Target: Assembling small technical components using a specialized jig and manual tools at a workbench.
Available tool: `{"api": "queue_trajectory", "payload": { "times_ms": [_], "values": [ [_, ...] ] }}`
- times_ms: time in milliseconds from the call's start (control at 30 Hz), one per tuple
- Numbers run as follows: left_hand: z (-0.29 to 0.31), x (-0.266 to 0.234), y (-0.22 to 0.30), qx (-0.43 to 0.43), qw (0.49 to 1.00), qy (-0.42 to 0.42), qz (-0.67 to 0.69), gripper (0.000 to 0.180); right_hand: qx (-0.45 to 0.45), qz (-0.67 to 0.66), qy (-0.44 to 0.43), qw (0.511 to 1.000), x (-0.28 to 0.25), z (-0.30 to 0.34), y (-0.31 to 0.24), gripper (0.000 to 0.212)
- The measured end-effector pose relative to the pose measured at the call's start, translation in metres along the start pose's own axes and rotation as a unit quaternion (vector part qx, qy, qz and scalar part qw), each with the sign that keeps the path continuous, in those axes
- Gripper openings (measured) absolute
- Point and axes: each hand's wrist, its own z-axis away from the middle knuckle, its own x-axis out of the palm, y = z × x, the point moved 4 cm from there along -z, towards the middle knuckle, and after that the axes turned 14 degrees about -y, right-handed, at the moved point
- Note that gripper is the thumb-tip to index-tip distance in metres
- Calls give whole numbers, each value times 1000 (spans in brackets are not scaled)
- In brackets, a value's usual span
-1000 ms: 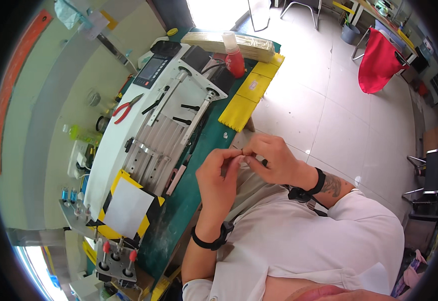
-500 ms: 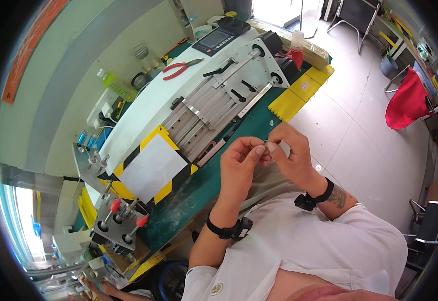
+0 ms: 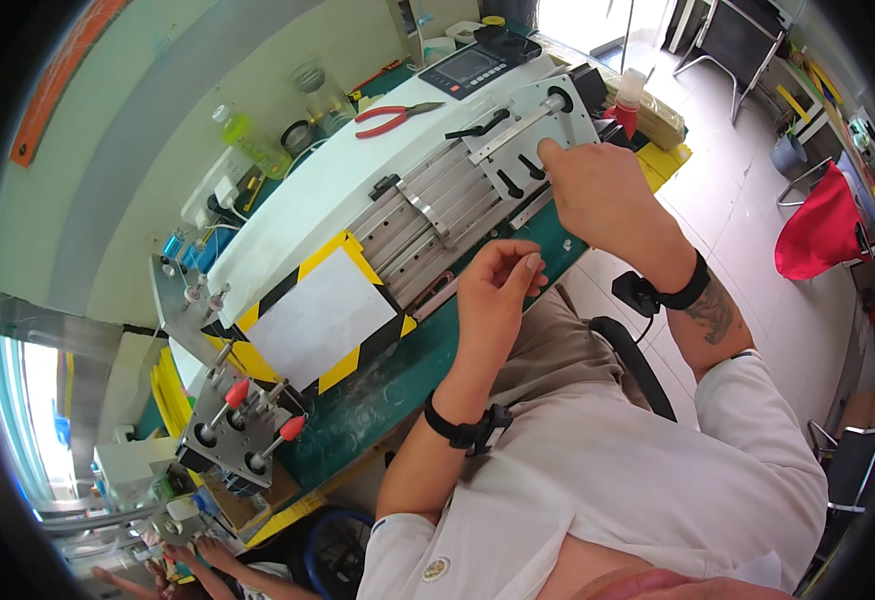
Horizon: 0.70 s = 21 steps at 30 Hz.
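Note:
My left hand (image 3: 499, 288) is above the near edge of the green work table, thumb and fingers pressed together in a pinch. Whatever it holds is too small or too hidden to name. My right hand (image 3: 609, 195) hovers by the right end of the silver machine (image 3: 442, 190), back of the hand up. Its fingers are curled under, and what they hold, if anything, is hidden. Black clamp levers (image 3: 530, 167) on the machine sit just left of this hand. Red-handled pliers (image 3: 387, 118) lie on the machine's white cover.
A white sheet (image 3: 327, 315) framed by yellow-black tape lies at the machine's left end, beside a metal fixture with red-tipped levers (image 3: 290, 428). A control panel (image 3: 472, 68) and red bottle (image 3: 625, 100) stand at the back. Another person's hands (image 3: 197, 555) show at lower left.
My hands, together before, are now apart. The right one has moved forward to the machine's right end; the left one stays near the table edge, still pinched. The whole view has shifted slightly.

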Motion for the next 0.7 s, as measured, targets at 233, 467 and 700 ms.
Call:
{"api": "queue_trajectory", "payload": {
  "times_ms": [233, 467, 700],
  "values": [
    [-28, 6, 19, 21, 1000, 7, -8, 40, 40, -112, 18, 993, 12, 38, 10, 8],
    [-10, -9, 32, 21, 999, 3, 28, 44, 20, -331, 34, 943, 17, 89, -1, 6],
    [79, -36, 53, -131, 960, -245, -21, 40, -33, -489, 8, 872, 29, 99, -24, 6]
  ]
}}
